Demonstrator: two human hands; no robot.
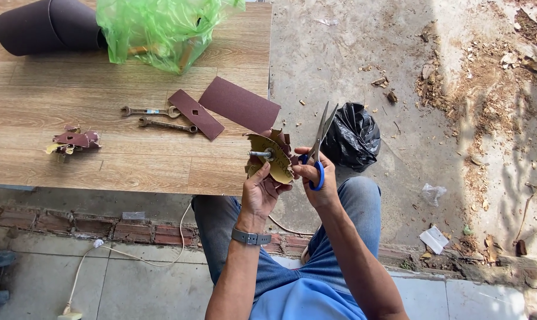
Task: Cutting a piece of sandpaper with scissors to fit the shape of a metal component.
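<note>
My left hand (261,191) grips a stack of brown sandpaper pieces threaded on a metal bolt (269,156), held just off the near right corner of the wooden table (55,89). My right hand (316,178) holds blue-handled scissors (320,139), blades apart and pointing up, right beside the stack. On the table lie two cut sandpaper sheets (221,106), two wrenches (161,117) and a second small sandpaper bundle (74,141).
A dark sandpaper roll (43,25) and a green plastic bag (161,26) sit at the table's far edge. A black plastic bag (352,135) lies on the concrete floor to the right. A white cable (96,252) runs along the tiled floor below.
</note>
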